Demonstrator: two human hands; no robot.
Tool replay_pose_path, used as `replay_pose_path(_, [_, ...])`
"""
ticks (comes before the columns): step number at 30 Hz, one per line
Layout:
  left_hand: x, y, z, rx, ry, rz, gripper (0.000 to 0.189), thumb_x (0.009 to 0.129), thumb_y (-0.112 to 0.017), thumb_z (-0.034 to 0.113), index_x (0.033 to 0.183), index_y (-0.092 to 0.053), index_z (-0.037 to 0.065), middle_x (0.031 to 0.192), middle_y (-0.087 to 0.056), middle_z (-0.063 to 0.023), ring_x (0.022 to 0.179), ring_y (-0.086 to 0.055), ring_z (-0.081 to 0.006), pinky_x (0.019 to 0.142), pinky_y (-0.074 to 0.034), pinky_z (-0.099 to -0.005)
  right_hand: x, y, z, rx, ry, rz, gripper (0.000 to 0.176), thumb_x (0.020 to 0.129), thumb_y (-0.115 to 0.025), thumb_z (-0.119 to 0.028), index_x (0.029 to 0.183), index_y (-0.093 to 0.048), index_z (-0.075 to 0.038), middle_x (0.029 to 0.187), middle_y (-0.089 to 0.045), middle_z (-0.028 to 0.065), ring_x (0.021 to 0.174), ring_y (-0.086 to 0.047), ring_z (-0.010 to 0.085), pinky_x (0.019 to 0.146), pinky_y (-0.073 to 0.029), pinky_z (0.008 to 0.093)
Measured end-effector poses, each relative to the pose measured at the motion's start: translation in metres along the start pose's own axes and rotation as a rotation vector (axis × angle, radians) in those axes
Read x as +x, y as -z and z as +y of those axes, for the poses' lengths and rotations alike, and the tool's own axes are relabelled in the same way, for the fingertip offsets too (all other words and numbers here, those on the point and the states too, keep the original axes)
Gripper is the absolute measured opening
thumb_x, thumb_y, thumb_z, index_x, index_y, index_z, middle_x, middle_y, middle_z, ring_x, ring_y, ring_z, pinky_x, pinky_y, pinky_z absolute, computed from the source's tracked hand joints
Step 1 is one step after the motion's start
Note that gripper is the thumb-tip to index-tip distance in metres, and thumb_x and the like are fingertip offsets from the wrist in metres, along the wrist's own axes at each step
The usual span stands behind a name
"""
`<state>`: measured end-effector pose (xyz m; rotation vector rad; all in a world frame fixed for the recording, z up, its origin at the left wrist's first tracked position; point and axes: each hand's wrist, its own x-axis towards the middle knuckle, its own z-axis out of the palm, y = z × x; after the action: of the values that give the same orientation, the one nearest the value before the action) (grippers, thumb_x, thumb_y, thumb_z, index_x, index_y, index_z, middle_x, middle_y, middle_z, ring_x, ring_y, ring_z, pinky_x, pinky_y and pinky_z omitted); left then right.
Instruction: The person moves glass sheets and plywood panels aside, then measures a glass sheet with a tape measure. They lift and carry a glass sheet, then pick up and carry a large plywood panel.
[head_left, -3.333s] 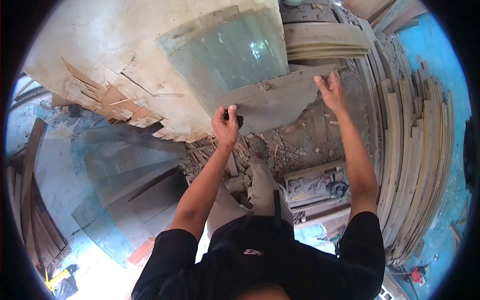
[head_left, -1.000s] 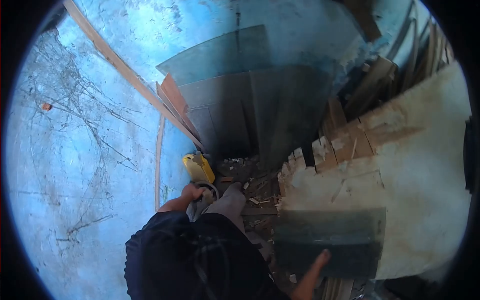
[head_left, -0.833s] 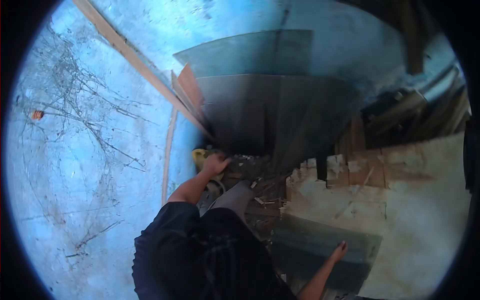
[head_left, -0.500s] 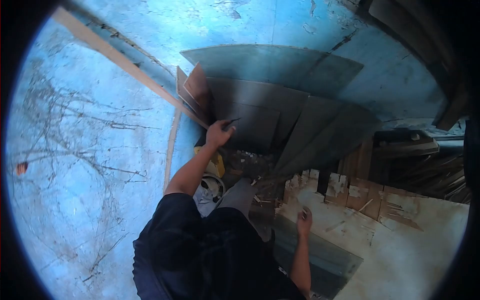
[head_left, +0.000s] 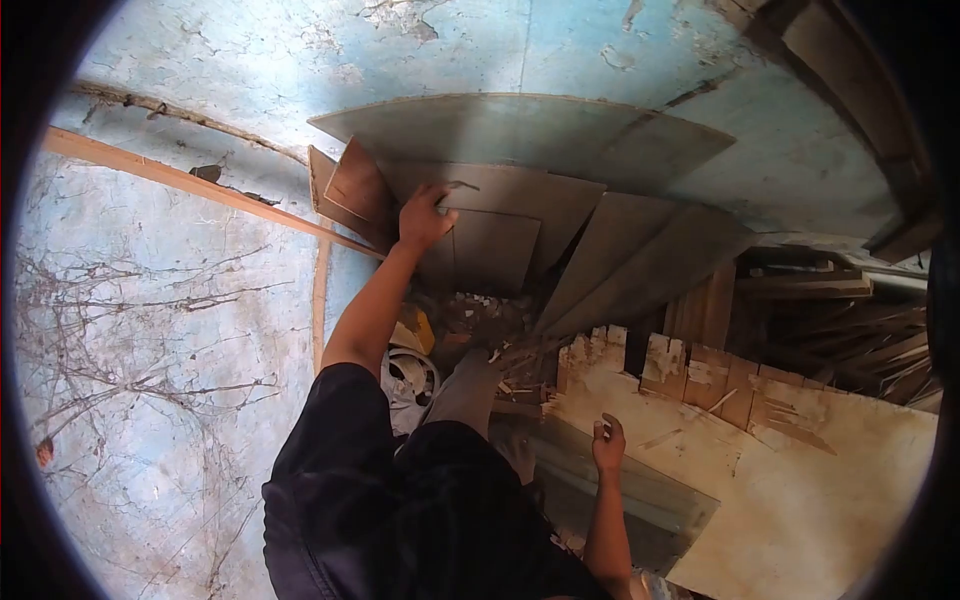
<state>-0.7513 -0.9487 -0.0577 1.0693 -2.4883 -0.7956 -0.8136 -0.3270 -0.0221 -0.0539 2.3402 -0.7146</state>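
Observation:
My left hand (head_left: 425, 217) reaches forward over grey glass panes (head_left: 575, 215) that lean on the wall. Its thumb stands apart from the fingers, beside the upper edge of a smaller pane (head_left: 497, 250). A thin dark shape (head_left: 463, 185) extends from the fingertips against the glass; I cannot tell whether it is a finger's reflection or a small object. My right hand (head_left: 608, 440) hovers over a pale, peeling plywood sheet (head_left: 800, 490), fingers loosely bent and apart, nothing visible in them. Near that forearm lies another glass pane (head_left: 640, 500).
A long wooden strip (head_left: 200, 183) runs along the blue wall at left. Brown boards (head_left: 360, 190) lean beside the panes. A white bucket (head_left: 412, 372) and a yellow object (head_left: 418, 328) stand by my leg. Wood scraps (head_left: 880, 340) are piled at right.
My left hand has moved up and slightly left across the glass panes. My right hand stays near the plywood, its fingers a little further apart. The view has shifted slightly.

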Motion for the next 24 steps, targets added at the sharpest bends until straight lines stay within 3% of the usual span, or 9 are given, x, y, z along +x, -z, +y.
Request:
replay_pose_path(4, [-0.044, -0.041, -0.074, 0.072, 0.289, -0.081, 0.061, 0.072, -0.081, 0.033, 0.128, -0.065, 0.016, 0.131, -0.061, -0.0131, 0.119, -0.061, -0.0344, 0.100, -0.052, -0.0442, 0.030, -0.038, -0.039, 0.033, 0.022, -0.107, 0.051, 0.098, -0.069, -0.031, 0.139, -0.057, -0.002, 0.137, -0.061, 0.0210, 0.125, -0.062, 0.0322, 0.097, -0.053, 0.0420])
replay_pose_path(6, [-0.068, -0.067, -0.103, 0.074, 0.416, -0.101, 0.064, 0.072, -0.082, 0.035, 0.129, -0.064, 0.015, 0.131, -0.061, -0.0142, 0.120, -0.061, -0.0347, 0.102, -0.051, -0.0439, 0.065, -0.069, -0.080, 0.002, 0.101, -0.187, 0.063, 0.097, -0.068, -0.041, 0.142, -0.053, 0.000, 0.139, -0.059, 0.0255, 0.128, -0.059, 0.0379, 0.100, -0.051, 0.0452])
replay_pose_path(8, [-0.079, -0.095, -0.135, -0.024, 0.760, 0.061, 0.077, 0.071, -0.084, 0.038, 0.138, -0.058, 0.010, 0.134, -0.059, -0.0184, 0.126, -0.057, -0.0358, 0.107, -0.047, -0.0442, 0.118, -0.107, -0.122, -0.136, 0.484, -0.187, 0.068, 0.095, -0.070, -0.044, 0.143, -0.052, 0.001, 0.139, -0.057, 0.0280, 0.130, -0.056, 0.0404, 0.105, -0.048, 0.0462])
replay_pose_path(12, [-0.077, -0.133, -0.182, -0.159, 0.826, 0.148, 0.094, 0.070, -0.086, 0.039, 0.147, -0.046, 0.003, 0.141, -0.054, -0.0227, 0.133, -0.052, -0.0377, 0.112, -0.042, -0.0444, 0.202, -0.184, -0.247, -0.112, 0.856, -0.213, 0.069, 0.094, -0.071, -0.043, 0.143, -0.051, 0.002, 0.139, -0.056, 0.0268, 0.130, -0.053, 0.0438, 0.108, -0.044, 0.0473])
replay_pose_path(15, [-0.068, -0.136, -0.185, -0.169, 0.750, 0.107, 0.102, 0.070, -0.087, 0.039, 0.151, -0.039, 0.000, 0.147, -0.049, -0.0227, 0.137, -0.047, -0.0379, 0.115, -0.040, -0.0440, 0.247, -0.239, -0.316, -0.186, 1.059, -0.211, 0.064, 0.094, -0.071, -0.037, 0.141, -0.052, 0.002, 0.142, -0.055, 0.0237, 0.131, -0.052, 0.0429, 0.106, -0.046, 0.0485])
replay_pose_path(17, [-0.062, -0.137, -0.179, -0.151, 0.760, 0.184, 0.102, 0.070, -0.087, 0.038, 0.151, -0.038, -0.001, 0.148, -0.047, -0.0231, 0.139, -0.046, -0.0387, 0.116, -0.039, -0.0440, 0.264, -0.271, -0.344, -0.357, 1.337, -0.088, 0.056, 0.093, -0.070, -0.028, 0.139, -0.054, 0.000, 0.140, -0.055, 0.0197, 0.128, -0.054, 0.0382, 0.106, -0.046, 0.0473])
replay_pose_path(20, [-0.056, -0.137, -0.185, -0.163, 0.687, 0.233, 0.100, 0.071, -0.086, 0.035, 0.151, -0.038, 0.001, 0.149, -0.047, -0.0223, 0.140, -0.045, -0.0373, 0.116, -0.038, -0.0433, 0.272, -0.306, -0.360, -0.601, 1.335, 0.012, 0.050, 0.091, -0.068, -0.017, 0.136, -0.056, 0.000, 0.134, -0.057, 0.0174, 0.123, -0.056, 0.0345, 0.108, -0.044, 0.0463])
replay_pose_path(24, [-0.052, -0.136, -0.204, -0.204, 0.669, 0.215, 0.100, 0.071, -0.086, 0.032, 0.153, -0.036, 0.002, 0.148, -0.050, -0.0213, 0.139, -0.048, -0.0363, 0.116, -0.039, -0.0432, 0.279, -0.338, -0.347, -0.666, 1.328, 0.092, 0.051, 0.089, -0.067, -0.011, 0.137, -0.055, 0.001, 0.132, -0.056, 0.0166, 0.124, -0.054, 0.0332, 0.109, -0.043, 0.0461])
